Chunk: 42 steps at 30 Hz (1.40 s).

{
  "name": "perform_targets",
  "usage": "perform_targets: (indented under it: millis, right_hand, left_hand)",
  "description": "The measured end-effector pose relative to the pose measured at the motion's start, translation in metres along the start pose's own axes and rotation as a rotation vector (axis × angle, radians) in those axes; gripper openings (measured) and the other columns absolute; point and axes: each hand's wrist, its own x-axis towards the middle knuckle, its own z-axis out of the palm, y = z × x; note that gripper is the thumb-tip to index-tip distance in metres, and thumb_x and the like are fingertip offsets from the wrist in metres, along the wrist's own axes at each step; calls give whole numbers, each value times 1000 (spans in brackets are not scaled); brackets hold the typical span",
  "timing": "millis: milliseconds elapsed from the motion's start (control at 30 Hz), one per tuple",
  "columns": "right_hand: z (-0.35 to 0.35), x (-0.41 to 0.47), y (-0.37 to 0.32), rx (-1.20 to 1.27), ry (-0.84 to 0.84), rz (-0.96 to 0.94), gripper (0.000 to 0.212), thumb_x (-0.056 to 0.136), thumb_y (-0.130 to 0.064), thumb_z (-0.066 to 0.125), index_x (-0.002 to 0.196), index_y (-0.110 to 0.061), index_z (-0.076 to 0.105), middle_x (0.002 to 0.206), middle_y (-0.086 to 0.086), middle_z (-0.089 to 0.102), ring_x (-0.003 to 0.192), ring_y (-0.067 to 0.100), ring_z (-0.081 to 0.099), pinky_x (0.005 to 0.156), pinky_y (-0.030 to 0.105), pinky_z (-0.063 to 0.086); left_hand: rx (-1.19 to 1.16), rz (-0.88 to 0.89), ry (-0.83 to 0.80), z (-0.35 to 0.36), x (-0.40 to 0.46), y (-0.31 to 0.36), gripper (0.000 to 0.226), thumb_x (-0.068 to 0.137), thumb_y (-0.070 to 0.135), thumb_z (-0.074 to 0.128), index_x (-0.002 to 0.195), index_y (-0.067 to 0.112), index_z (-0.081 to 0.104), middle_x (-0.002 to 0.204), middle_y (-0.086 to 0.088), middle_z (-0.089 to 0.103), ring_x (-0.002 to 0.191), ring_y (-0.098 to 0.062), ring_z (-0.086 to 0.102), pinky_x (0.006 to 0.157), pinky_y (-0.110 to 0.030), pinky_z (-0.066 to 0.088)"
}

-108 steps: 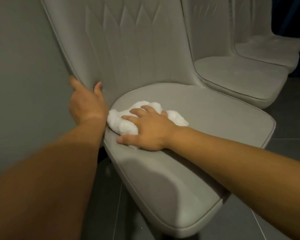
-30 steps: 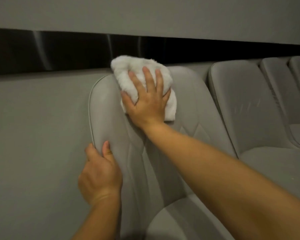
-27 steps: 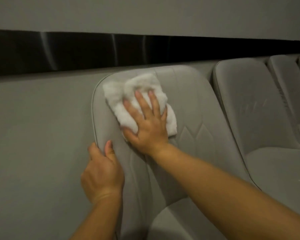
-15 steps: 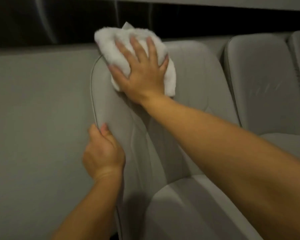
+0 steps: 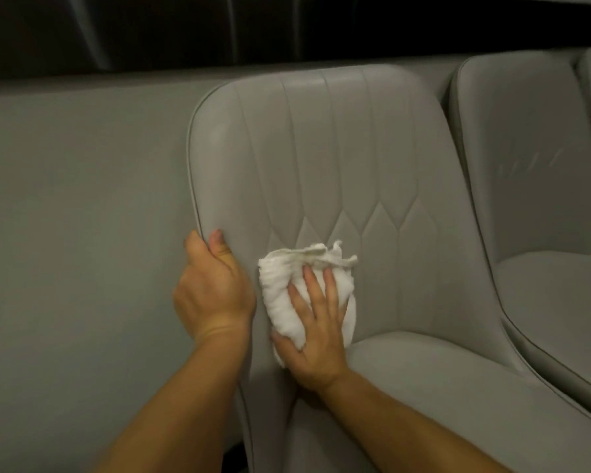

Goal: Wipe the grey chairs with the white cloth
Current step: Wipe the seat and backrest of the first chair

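A grey padded chair with stitched lines on its backrest fills the middle of the view. My right hand lies flat, fingers spread, on a crumpled white cloth and presses it against the lower backrest, just above the seat cushion. My left hand grips the chair's left edge, thumb on the front and fingers wrapped behind it. The two hands are close together, side by side.
A second grey chair stands right beside the first one on the right, and the edge of a third shows at the far right. A grey wall runs behind and to the left, with a dark strip above it.
My right hand has slid the cloth from the top of the backrest down to its lower part near the seat. My left hand keeps its grip on the chair's left edge.
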Motion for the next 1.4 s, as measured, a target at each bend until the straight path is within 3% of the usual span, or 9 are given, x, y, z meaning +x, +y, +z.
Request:
perform_targets:
  millis: [300, 467, 633, 733, 867, 967, 1133, 1233, 1400]
  right_hand:
    - [-50, 241, -17, -348, 159, -60, 70, 90, -62, 46, 154, -34, 39, 164, 2, 32, 153, 37, 15, 109, 76, 11]
    - [-47, 108, 12, -357, -8, 76, 82, 89, -62, 48, 160, -39, 16, 169, -1, 14, 156, 31, 5, 110, 72, 20]
    - [-62, 23, 46, -342, -340, 121, 83, 93, -67, 39, 158, -46, -9, 170, -6, -12, 155, 25, -17, 112, 77, 11]
    - [-72, 86, 48, -361, -227, 146, 77, 93, -65, 35, 159, -45, 0, 170, -3, -8, 155, 27, -17, 112, 77, 1]
    - [-108, 204, 58, -452, -99, 184, 76, 92, -70, 27, 159, -45, -1, 170, -5, -8, 154, 29, -16, 112, 74, -5]
    - [-120, 253, 60, -450, -54, 182, 77, 92, -71, 26, 159, -44, 0, 170, -5, -2, 155, 30, -9, 114, 75, 1]
    - [-92, 197, 66, -440, 38, 196, 81, 91, -69, 34, 160, -38, 4, 170, -3, 5, 156, 29, -1, 112, 76, 12]
    - [-75, 146, 76, -417, 41, 204, 84, 90, -67, 39, 161, -37, 6, 170, -2, 9, 156, 30, 3, 111, 77, 14]
    - [-40, 56, 61, -351, -12, 286, 89, 88, -66, 44, 162, -36, 4, 171, -3, 0, 156, 33, 4, 109, 78, 18]
  left_hand:
    - [44, 2, 19, 2, -1, 1, 49, 105, 40, 27, 123, 0, 49, 106, -33, 62, 91, -53, 56, 67, -43, 28]
    - [114, -7, -68, -8, -1, 8, 57, 103, 44, 28, 143, 5, 37, 127, -31, 57, 107, -52, 55, 84, -52, 41]
    - [10, 6, -66, -15, 29, 33, 74, 100, 53, 35, 156, 9, 13, 160, -20, 19, 143, -37, 28, 114, -47, 25]
    - [-68, -74, -80, -12, 47, 84, 73, 98, 57, 34, 154, 13, 19, 155, -19, 26, 136, -40, 35, 110, -46, 29]
    - [269, 335, -66, -20, 86, 101, 81, 95, 65, 34, 157, 24, 3, 151, -25, 28, 134, -43, 34, 111, -53, 25]
    - [332, 363, 48, -30, 136, 104, 76, 96, 59, 37, 157, 23, 8, 138, -28, 36, 121, -46, 38, 104, -54, 33]
    - [383, 589, 62, -15, 137, 99, 48, 101, 47, 33, 136, 17, 47, 123, -22, 47, 101, -45, 49, 80, -50, 42]
    - [427, 608, -47, -16, 151, 110, 47, 98, 53, 39, 130, 19, 46, 121, -18, 45, 96, -45, 54, 74, -46, 41]
    - [552, 601, -16, 3, 132, 121, 73, 93, 64, 35, 139, 7, 37, 136, -23, 37, 113, -46, 45, 93, -53, 43]
